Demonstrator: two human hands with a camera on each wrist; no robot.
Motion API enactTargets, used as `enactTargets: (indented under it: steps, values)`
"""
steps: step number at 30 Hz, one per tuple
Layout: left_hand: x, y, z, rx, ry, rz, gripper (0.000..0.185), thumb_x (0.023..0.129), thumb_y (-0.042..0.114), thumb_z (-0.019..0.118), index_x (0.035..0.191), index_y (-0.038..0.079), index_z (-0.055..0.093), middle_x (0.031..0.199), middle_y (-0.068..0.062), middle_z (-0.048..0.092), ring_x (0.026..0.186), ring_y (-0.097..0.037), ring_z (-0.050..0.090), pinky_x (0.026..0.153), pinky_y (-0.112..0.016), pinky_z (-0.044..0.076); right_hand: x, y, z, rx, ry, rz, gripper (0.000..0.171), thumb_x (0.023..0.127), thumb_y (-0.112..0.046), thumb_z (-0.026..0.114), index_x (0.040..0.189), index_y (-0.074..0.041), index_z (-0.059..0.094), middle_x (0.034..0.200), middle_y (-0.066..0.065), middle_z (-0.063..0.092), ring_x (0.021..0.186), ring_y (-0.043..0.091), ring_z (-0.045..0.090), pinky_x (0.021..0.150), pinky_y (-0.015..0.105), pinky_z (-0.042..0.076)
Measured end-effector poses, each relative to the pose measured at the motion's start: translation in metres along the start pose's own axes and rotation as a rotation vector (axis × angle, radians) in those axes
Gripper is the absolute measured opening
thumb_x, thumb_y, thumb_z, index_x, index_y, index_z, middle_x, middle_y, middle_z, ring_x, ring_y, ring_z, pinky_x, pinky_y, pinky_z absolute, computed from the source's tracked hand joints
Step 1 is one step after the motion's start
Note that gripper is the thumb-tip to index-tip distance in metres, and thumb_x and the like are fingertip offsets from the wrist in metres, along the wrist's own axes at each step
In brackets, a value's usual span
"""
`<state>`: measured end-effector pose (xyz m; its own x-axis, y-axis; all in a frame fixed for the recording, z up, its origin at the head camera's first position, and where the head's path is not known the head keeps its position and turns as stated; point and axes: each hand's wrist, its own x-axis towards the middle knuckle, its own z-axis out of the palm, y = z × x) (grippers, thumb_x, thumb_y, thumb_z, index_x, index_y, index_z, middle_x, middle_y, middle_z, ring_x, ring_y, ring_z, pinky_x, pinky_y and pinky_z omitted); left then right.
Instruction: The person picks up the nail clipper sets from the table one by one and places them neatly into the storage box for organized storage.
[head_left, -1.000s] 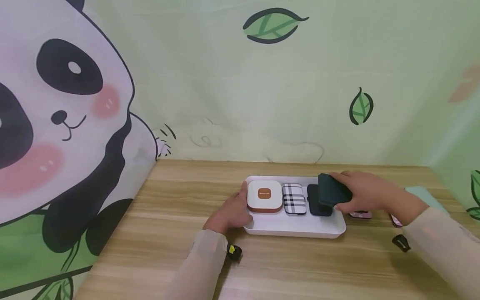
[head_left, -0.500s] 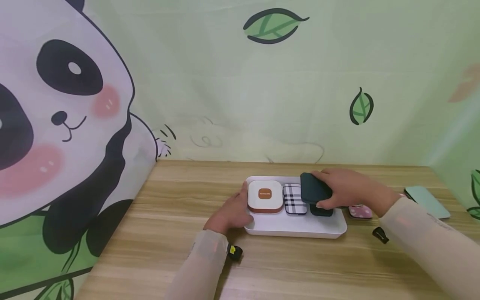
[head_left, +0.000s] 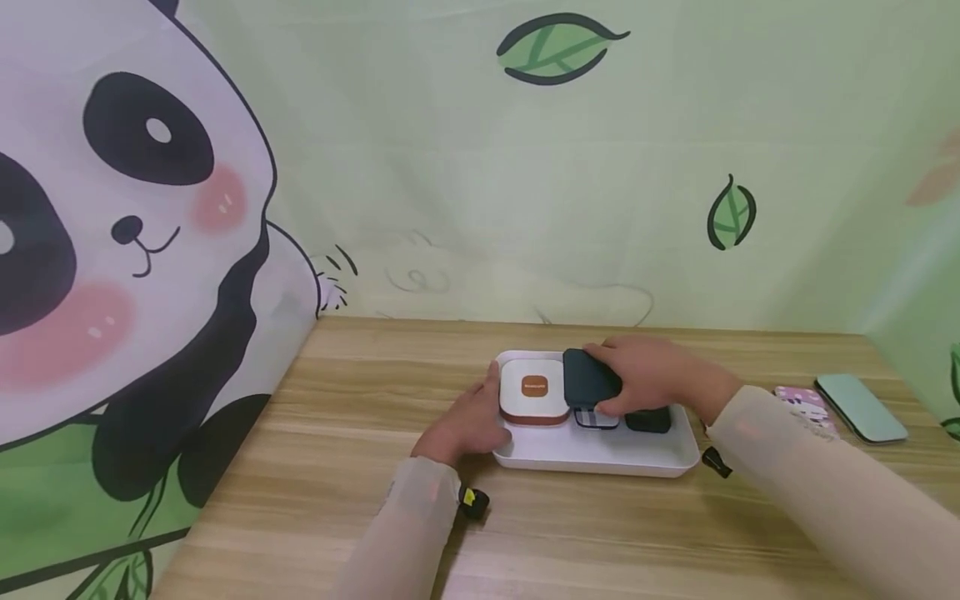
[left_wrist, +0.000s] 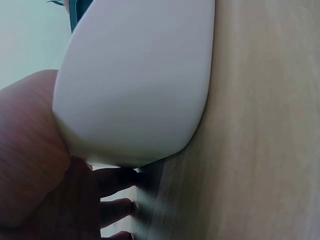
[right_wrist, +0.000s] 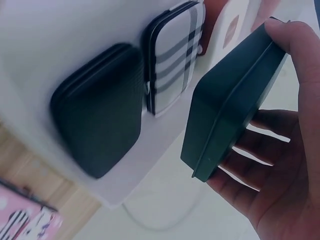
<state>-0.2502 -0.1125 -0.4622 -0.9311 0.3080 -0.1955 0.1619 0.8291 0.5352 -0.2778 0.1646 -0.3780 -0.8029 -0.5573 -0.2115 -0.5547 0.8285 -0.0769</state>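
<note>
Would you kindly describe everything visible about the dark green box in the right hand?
The dark green box is a flat, rounded-corner rectangle with a seam along its side and a matte look. The right hand grips it, tilted, above the white tray, over the plaid case. It is closed.

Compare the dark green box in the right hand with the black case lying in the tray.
The dark green box is held above the tray by the right hand; the black case lies flat in the tray, untouched. The box has a smooth lid with a raised rim; the case has a ribbed surface and rounder corners. Both are dark, flat and roughly rectangular.
</note>
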Motion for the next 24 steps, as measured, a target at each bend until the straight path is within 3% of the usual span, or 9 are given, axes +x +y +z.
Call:
enactTargets:
  steps: [6,17,24]
  values:
    - [0.002,0.0,-0.002,-0.011,-0.012,-0.036,0.108,0.082,0.018,0.069,0.161,0.01,-0.004,0.163,-0.013,0.03,0.139,-0.026,0.039,0.119,-0.041,0.029,0.017,-0.016,0.003,-0.009,-0.015,-0.011,0.094,0.08,-0.059,0.072,0.153,-0.01,0.041,0.142,0.017,0.054,0.117,0.031,0.057,0.101,0.053,0.047]
    - [0.001,-0.001,0.0,-0.02,-0.005,-0.015,0.106,0.083,0.018,0.069,0.162,0.011,-0.001,0.161,-0.011,0.034,0.133,-0.027,0.043,0.117,-0.043,0.032,0.038,-0.026,0.016,-0.006,-0.053,-0.022,0.093,0.079,-0.059,0.072,0.153,-0.012,0.041,0.141,0.015,0.055,0.114,0.029,0.058,0.101,0.05,0.047]
    - [0.001,-0.003,-0.001,0.006,-0.005,0.011,0.106,0.082,0.019,0.068,0.162,0.009,-0.001,0.161,-0.012,0.036,0.145,-0.029,0.035,0.119,-0.042,0.028,0.048,-0.032,0.018,-0.042,-0.058,-0.06,0.093,0.08,-0.061,0.07,0.152,-0.009,0.042,0.14,0.015,0.056,0.112,0.027,0.059,0.099,0.046,0.048]
